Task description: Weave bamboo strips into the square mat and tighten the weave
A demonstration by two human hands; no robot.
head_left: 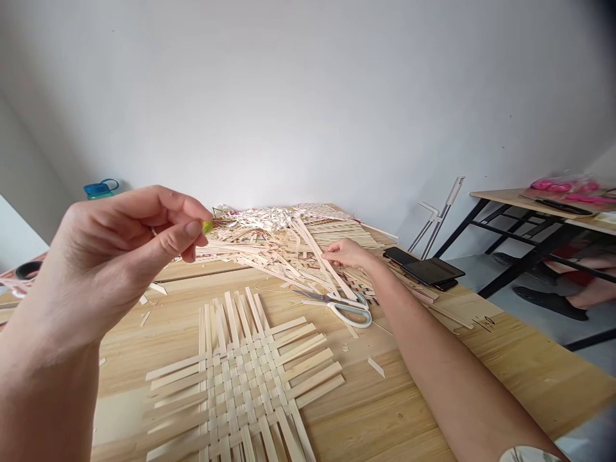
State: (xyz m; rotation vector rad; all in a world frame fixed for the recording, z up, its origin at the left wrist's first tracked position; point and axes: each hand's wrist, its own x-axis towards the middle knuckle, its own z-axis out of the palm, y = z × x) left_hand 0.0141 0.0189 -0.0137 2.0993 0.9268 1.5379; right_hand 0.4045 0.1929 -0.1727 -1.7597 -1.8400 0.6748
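My left hand (129, 250) is raised near the camera, with thumb and forefinger pinching a small yellow-green piece (208, 226). My right hand (349, 253) lies at the pile of pale wooden strips (274, 247), its fingertips on the strips; whether it grips one, I cannot tell. Below both hands lies a flat woven mat of crossed wooden strips (240, 378), its strip ends loose along the edges. Steel scissors with white handles (349, 311) lie on the table just below my right hand, against the pile's front edge.
The pine table (385, 398) bears scattered offcuts. A dark phone and tablet (428, 271) lie at its right side. Behind it stand a blue-capped bottle (100, 189) and a metal stand (436, 218). A person's legs (577, 289) show under a second table (510, 202) at right.
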